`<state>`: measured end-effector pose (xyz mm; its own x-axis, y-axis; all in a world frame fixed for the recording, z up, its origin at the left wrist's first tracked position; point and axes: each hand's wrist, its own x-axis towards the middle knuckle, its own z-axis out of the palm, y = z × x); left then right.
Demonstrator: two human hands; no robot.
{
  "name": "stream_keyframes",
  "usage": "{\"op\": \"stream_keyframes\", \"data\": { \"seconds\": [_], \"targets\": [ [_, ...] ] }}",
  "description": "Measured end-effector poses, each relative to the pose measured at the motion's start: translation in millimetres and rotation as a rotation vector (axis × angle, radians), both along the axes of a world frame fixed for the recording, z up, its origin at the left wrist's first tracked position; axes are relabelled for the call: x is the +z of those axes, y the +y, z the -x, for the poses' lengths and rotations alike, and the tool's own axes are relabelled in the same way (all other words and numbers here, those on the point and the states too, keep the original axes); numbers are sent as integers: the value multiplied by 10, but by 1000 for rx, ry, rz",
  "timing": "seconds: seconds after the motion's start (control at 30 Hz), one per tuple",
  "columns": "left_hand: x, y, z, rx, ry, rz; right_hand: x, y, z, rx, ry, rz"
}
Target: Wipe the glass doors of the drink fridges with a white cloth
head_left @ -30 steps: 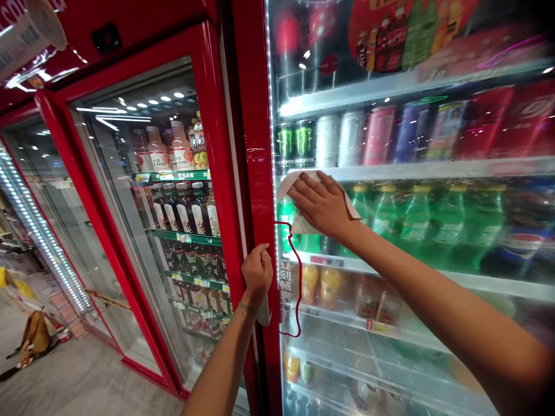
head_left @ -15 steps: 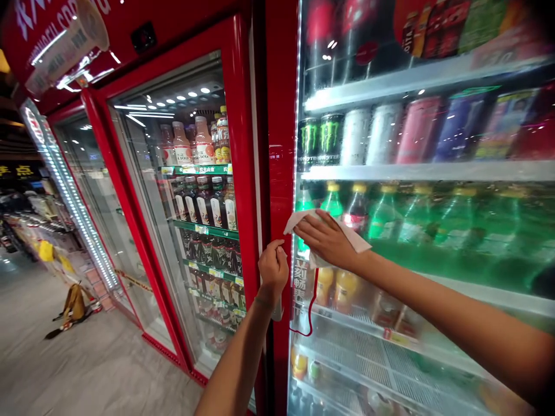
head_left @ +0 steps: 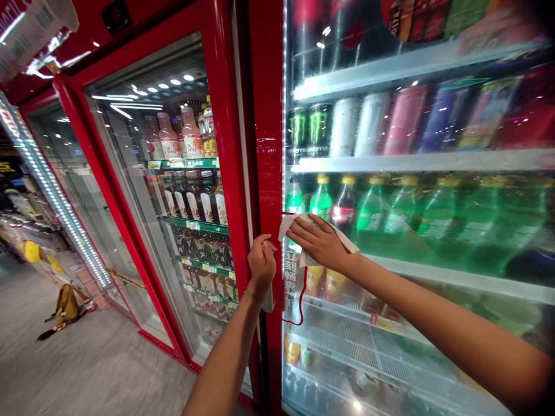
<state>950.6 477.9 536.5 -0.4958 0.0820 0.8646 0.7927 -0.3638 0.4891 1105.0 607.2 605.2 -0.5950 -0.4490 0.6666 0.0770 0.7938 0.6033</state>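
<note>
My right hand point(head_left: 319, 244) lies with its fingers stretched flat over a white wipe point(head_left: 287, 224). It presses the wipe to the glass door point(head_left: 347, 352) of the lit drinks fridge, near the door's left side. White lettering point(head_left: 289, 277) and a red outline on the glass are just below this hand. My left hand point(head_left: 262, 263) is closed, its fingers curled at the door handle point(head_left: 267, 301) on the red frame point(head_left: 269, 173). Most of the handle is hidden by the hand. Behind the glass stand green soda bottles point(head_left: 373, 208) with yellow caps.
Drink cans point(head_left: 344, 127) line a shelf above the bottles. To the left is a second red fridge with a closed glass door and bottled drinks point(head_left: 199, 196). A brown bag point(head_left: 67, 303) sits on the grey floor point(head_left: 108, 370) further left.
The view has shifted a little to the right. My right hand and the wipe sit slightly lower on the glass. My left hand stays at the handle.
</note>
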Motion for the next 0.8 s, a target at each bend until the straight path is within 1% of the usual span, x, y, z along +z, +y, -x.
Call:
{"op": "stream_keyframes", "data": {
  "seconds": [0.1,0.17,0.23,0.27,0.4,0.53,0.57,0.7,0.73,0.8],
  "targets": [
    [19,2,-9,8,-16,1,-105,-10,-20,-48,57,31],
    [32,-7,-17,11,-24,14,-165,-9,-58,-30,5,-11],
    [41,-16,-23,12,-28,26,-171,8,-120,-15,-49,-42],
    [44,-19,-25,11,-31,34,-153,18,-155,-27,-42,-31],
    [55,-28,-34,53,-32,59,-101,34,-283,-130,89,87],
    [80,-44,-50,101,-5,60,-174,72,-417,-51,-48,14],
    [86,-48,-54,106,0,64,-182,92,-455,-54,-56,8],
    [99,-51,-64,119,9,58,-208,150,-580,-207,113,110],
    [99,-50,-63,120,15,50,-237,155,-604,-217,130,119],
    [97,-48,-58,128,29,46,-317,173,-661,-167,75,83]
  ]
}}
